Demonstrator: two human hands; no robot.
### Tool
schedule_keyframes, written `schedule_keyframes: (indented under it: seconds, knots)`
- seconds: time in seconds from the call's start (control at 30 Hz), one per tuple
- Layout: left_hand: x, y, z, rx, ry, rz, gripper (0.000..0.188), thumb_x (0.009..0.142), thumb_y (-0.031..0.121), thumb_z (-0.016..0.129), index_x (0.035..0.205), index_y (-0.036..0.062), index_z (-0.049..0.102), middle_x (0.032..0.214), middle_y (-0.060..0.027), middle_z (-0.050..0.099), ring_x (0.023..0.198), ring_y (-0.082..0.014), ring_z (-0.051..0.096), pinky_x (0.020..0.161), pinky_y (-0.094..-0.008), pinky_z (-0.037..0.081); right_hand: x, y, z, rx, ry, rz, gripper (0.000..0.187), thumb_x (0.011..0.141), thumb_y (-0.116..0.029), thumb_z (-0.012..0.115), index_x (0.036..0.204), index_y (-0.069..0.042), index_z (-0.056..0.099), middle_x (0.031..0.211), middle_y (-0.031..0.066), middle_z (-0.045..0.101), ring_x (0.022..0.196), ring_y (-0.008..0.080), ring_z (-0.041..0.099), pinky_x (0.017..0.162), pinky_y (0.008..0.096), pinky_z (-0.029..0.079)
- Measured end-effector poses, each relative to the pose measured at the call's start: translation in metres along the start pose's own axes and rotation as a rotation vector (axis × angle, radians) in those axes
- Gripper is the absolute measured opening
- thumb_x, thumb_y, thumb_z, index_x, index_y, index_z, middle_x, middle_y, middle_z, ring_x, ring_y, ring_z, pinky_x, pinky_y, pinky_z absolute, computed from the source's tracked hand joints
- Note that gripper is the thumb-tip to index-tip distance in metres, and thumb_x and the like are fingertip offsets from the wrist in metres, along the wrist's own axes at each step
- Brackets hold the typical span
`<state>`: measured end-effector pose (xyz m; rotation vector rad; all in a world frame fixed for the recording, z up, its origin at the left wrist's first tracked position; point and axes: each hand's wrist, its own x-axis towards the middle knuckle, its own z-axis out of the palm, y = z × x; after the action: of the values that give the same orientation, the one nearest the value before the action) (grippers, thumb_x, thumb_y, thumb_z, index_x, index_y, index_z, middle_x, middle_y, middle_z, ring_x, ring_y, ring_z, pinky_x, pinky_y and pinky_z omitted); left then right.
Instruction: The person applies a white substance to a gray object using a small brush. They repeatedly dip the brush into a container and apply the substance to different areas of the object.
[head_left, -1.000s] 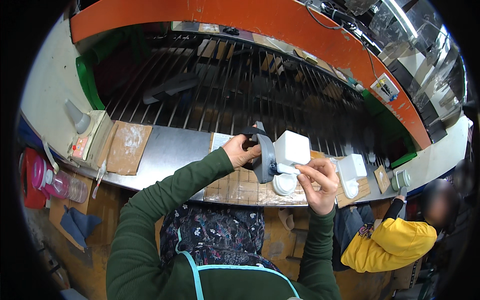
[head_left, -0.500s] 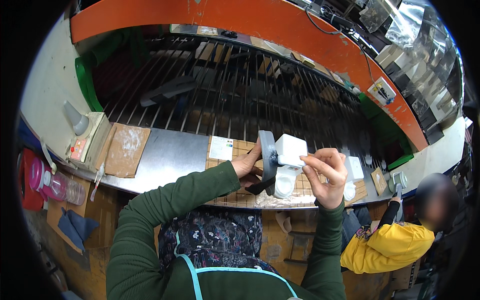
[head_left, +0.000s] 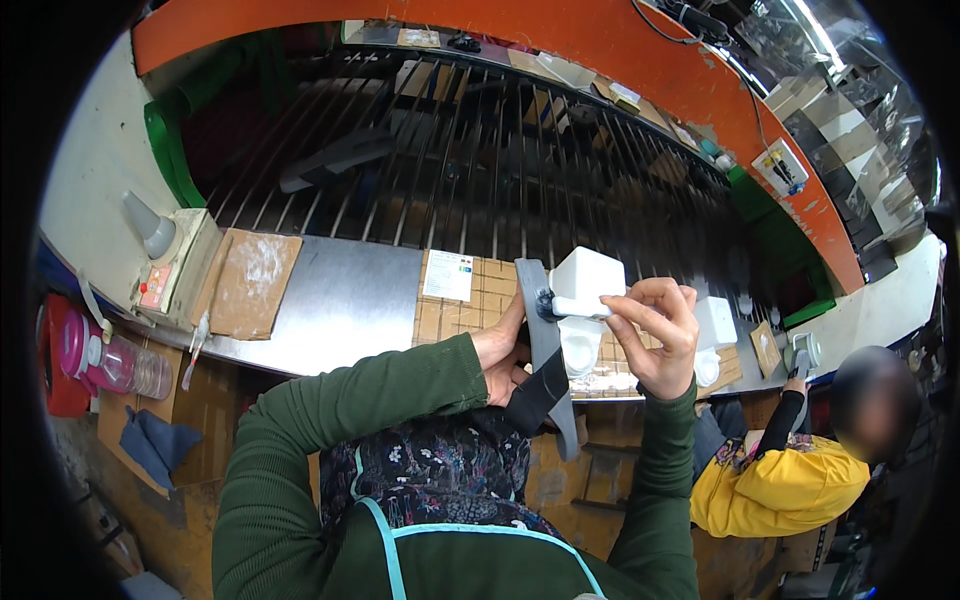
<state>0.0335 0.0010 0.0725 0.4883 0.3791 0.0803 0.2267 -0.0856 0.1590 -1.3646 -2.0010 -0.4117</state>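
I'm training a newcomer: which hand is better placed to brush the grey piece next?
Probably the right hand: it pinches the white-handled brush, whose dark bristles appear against the grey piece. The left hand is occupied holding that piece.

The left hand [head_left: 503, 352] had moved toward the wearer, bringing the grey sole [head_left: 545, 345] along; its near end, formerly over the bench [head_left: 345, 290], projected past the front edge. The black strap [head_left: 538, 397] had moved nearer too. The right hand [head_left: 657, 335] had repositioned the white-handled brush [head_left: 582, 308] from the sole's near end to its far portion.
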Motion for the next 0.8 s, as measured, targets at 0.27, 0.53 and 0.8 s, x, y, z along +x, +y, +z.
schedule_keyframes:
  seconds: [0.27,0.53,0.8]
  knots:
    - [-0.002,-0.004,0.001,-0.086,-0.169,-0.11,0.101,0.076,0.085,0.025,0.145,0.0103,0.031,0.138,-0.0195,0.045,0.128,-0.0365,0.048,0.1,-0.0654,0.041,-0.007,0.003,0.003,0.004,-0.031,-0.003,0.026,0.069,-0.01,0.079,0.095,-0.015,0.077,0.083,-0.0007,0.061,0.07,0.012,0.051,0.072,0.0319,0.029]
    - [-0.003,-0.007,0.005,-0.022,-0.144,-0.12,0.114,0.069,0.093,0.021,0.147,0.0108,0.031,0.132,-0.0171,0.05,0.123,-0.0353,0.052,0.095,-0.0719,0.038,-0.012,0.004,0.005,-0.002,-0.062,-0.012,0.026,0.069,-0.011,0.079,0.095,-0.017,0.076,0.083,-0.0015,0.062,0.07,0.0124,0.051,0.073,0.0332,0.028]
    - [-0.007,-0.007,0.007,-0.125,-0.044,-0.145,0.105,0.076,0.087,0.018,0.144,0.0089,0.031,0.134,-0.0239,0.047,0.126,-0.0412,0.049,0.1,-0.0689,0.038,-0.017,0.006,0.007,-0.033,-0.106,-0.03,0.025,0.07,-0.012,0.079,0.094,-0.017,0.076,0.084,-0.0017,0.062,0.07,0.0126,0.051,0.071,0.0339,0.027]
